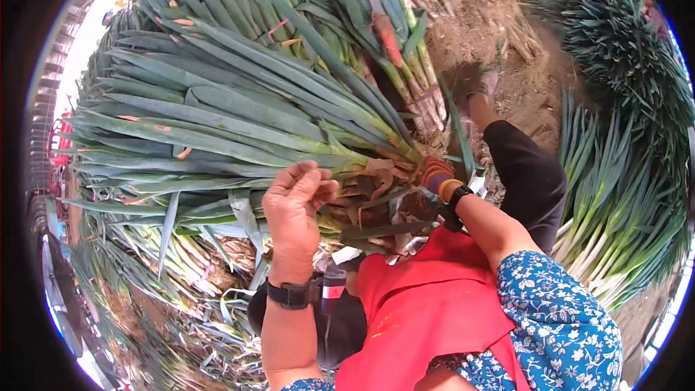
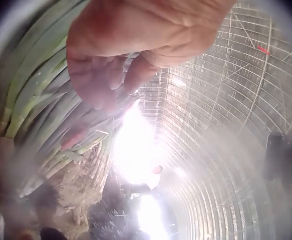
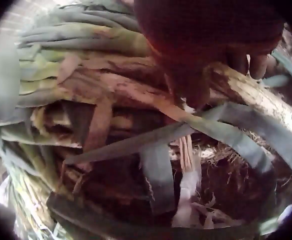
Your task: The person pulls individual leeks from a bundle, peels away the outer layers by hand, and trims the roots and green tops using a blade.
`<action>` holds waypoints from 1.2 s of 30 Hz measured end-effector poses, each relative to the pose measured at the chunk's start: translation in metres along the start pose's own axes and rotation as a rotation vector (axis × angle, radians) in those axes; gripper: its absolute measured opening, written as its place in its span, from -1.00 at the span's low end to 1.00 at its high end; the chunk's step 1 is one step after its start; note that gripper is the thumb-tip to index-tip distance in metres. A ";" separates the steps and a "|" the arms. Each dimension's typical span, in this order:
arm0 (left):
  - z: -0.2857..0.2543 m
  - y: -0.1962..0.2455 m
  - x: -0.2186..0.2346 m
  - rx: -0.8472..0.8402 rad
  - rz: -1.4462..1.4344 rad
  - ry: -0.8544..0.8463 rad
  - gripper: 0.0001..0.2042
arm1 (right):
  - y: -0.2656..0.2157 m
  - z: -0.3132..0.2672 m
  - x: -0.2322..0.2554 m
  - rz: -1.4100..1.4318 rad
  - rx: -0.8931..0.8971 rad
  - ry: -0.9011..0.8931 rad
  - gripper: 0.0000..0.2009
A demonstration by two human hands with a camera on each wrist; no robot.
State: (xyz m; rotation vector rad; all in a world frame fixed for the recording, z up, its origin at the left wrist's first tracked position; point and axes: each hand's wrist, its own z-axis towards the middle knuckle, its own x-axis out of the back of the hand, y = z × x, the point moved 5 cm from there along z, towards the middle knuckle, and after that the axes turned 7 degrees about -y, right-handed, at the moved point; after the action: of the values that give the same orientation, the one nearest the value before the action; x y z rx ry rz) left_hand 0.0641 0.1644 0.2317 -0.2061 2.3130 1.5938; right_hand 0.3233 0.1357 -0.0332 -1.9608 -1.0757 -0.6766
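Note:
My right hand (image 1: pixel 438 174), in a striped glove, grips a green onion by its pale stalk (image 3: pixel 266 100); fingertips show past the stalk in the right wrist view. Long green leaves (image 1: pixel 239 116) fan out from there to the left, over a large pile. Dry brown leaf sheaths (image 3: pixel 126 85) hang just left of the glove. My bare left hand (image 1: pixel 297 199) is raised over the pile's near side, its fingers loosely bent and the thumb close to them. Nothing shows between the left fingers in the left wrist view (image 2: pixel 136 40).
Tied bundles of green onions (image 1: pixel 427 98) lie at the far side on dirt and straw. More green onions (image 1: pixel 608 195) stand on the right, and others (image 1: pixel 181 253) lie at the lower left. A red apron (image 1: pixel 427 304) covers the lap. A mesh wall (image 2: pixel 226 75) curves behind.

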 end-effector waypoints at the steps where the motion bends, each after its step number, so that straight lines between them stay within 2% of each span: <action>1: 0.000 -0.005 0.003 0.031 0.017 -0.009 -0.85 | 0.007 0.002 -0.002 0.067 -0.064 -0.052 -0.45; 2: 0.001 -0.011 0.005 0.063 0.032 -0.022 -0.85 | 0.006 -0.002 0.006 0.131 -0.133 -0.104 -0.46; 3: 0.003 -0.018 0.008 0.081 0.069 -0.021 -0.84 | 0.001 -0.008 0.011 0.214 -0.058 -0.005 -0.52; 4: 0.004 -0.024 0.008 0.086 0.067 -0.021 -0.84 | -0.001 -0.017 0.009 0.213 -0.062 -0.007 -0.52; 6: 0.007 -0.038 0.006 0.154 0.199 -0.025 -0.81 | -0.024 -0.049 0.038 0.477 0.306 0.412 -0.53; 7: 0.010 -0.044 0.003 0.165 0.191 -0.020 -0.76 | -0.036 -0.059 0.046 0.479 0.317 0.426 -0.53; 9: 0.009 -0.040 -0.012 0.098 0.142 -0.018 -0.75 | -0.071 -0.084 0.066 0.363 0.485 0.566 -0.49; 10: 0.008 -0.035 -0.017 0.052 0.085 -0.012 -0.73 | -0.087 -0.095 0.070 0.281 0.489 0.562 -0.45; 12: 0.007 -0.027 -0.020 -0.101 -0.009 -0.088 -0.70 | -0.111 -0.125 0.068 0.112 0.470 0.701 -0.45; 13: 0.004 -0.024 -0.018 -0.151 -0.064 -0.071 -0.71 | -0.121 -0.140 0.064 0.058 0.568 0.817 -0.43; 14: -0.001 -0.020 -0.013 -0.172 -0.062 -0.061 -0.71 | -0.117 -0.136 0.052 0.333 0.553 0.466 -0.33; 16: -0.018 -0.010 -0.003 -0.134 0.022 0.104 -0.74 | -0.141 -0.169 0.073 0.481 0.740 0.380 -0.32; 18: -0.033 -0.004 0.005 -0.161 0.044 0.088 -0.75 | -0.155 -0.161 0.074 1.191 0.826 -0.016 -0.38; 19: -0.041 0.003 0.000 -0.180 0.006 -0.004 -0.74 | -0.172 -0.166 0.089 1.312 0.746 -0.166 -0.39; 20: -0.047 0.009 -0.005 -0.200 -0.030 -0.099 -0.73 | -0.188 -0.179 0.114 1.374 0.732 -0.205 -0.41; 22: -0.058 0.016 -0.007 -0.238 -0.041 -0.132 -0.71 | -0.207 -0.184 0.137 1.175 0.802 -0.161 -0.51; 24: -0.067 0.024 -0.004 -0.251 -0.169 -0.159 -0.75 | -0.220 -0.195 0.141 1.154 0.819 -0.177 -0.56; 26: -0.071 0.023 0.009 -0.282 -0.137 -0.139 -0.73 | -0.233 -0.200 0.135 1.125 0.831 -0.206 -0.61; 28: -0.078 0.027 0.017 -0.365 -0.125 -0.015 -0.74 | -0.237 -0.206 0.131 1.005 0.912 0.006 -0.63; 29: -0.080 0.028 0.017 -0.421 -0.175 0.035 -0.79 | -0.237 -0.210 0.131 0.775 0.907 0.159 -0.63; 30: -0.080 0.029 0.021 -0.420 -0.173 0.039 -0.79 | -0.238 -0.221 0.128 0.777 0.907 0.154 -0.63; 32: -0.083 0.027 0.029 -0.428 0.005 0.104 -0.83 | -0.240 -0.255 0.126 0.505 0.993 0.374 -0.65; 34: -0.087 0.030 0.023 -0.429 0.004 0.081 -0.86 | -0.232 -0.257 0.120 0.556 0.993 0.305 -0.70; 36: -0.091 0.022 0.019 -0.396 0.147 0.066 -0.86 | -0.213 -0.250 0.113 0.846 0.800 0.091 -0.72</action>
State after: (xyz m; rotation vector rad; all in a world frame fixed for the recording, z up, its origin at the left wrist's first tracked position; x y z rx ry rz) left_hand 0.0233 0.0893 0.2744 -0.1841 2.0763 2.1405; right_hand 0.1758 0.0497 0.2697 -1.4325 -0.2823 0.1336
